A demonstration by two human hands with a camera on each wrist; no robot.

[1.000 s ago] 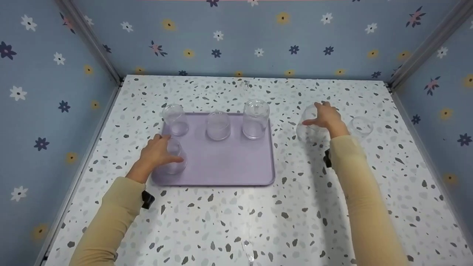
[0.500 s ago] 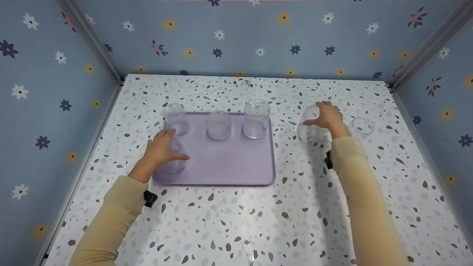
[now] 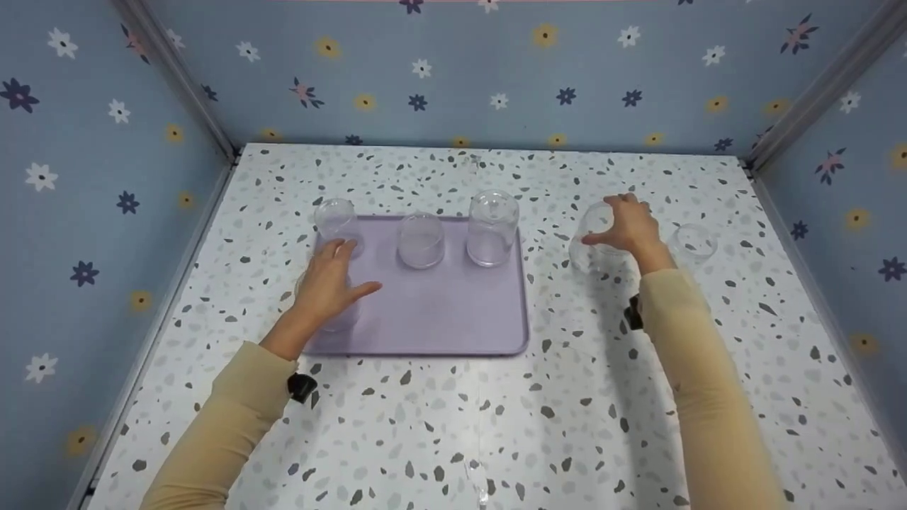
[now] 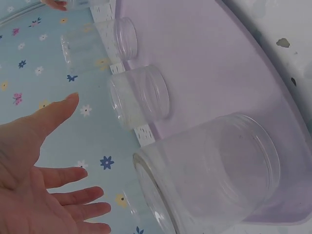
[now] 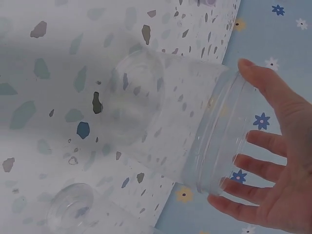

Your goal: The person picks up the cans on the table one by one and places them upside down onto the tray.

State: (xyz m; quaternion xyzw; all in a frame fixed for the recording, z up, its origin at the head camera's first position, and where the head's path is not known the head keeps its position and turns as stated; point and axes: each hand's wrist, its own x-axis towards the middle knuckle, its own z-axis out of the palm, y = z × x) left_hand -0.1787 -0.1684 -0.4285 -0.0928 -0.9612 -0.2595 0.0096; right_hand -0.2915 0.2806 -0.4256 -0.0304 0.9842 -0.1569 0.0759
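Note:
In the head view my left hand [image 3: 327, 283] is over the front-left part of a purple tray [image 3: 439, 319], with thumb and fingers spread. A clear jar [image 3: 340, 322] stands beneath it, partly hidden. The left wrist view shows a large clear jar [image 4: 209, 170] apart from the fingers. On the table right of the tray is a big clear jar [image 3: 584, 248]. My right hand [image 3: 627, 225] holds it around its ridged top [image 5: 219, 131], thumb on one side and fingers on the other.
Along the tray's back stand a clear jar [image 3: 336, 216] at left, a short one [image 3: 421, 241] in the middle and a tall one [image 3: 492, 230] at right. Another clear jar [image 3: 694, 242] stands right of my right hand. Flowered walls [image 3: 453, 71] enclose the speckled table [image 3: 439, 425].
My left hand has come off the front-left jar and moved right and a little back, its fingers spreading wider. The right hand and its jar have stayed almost still.

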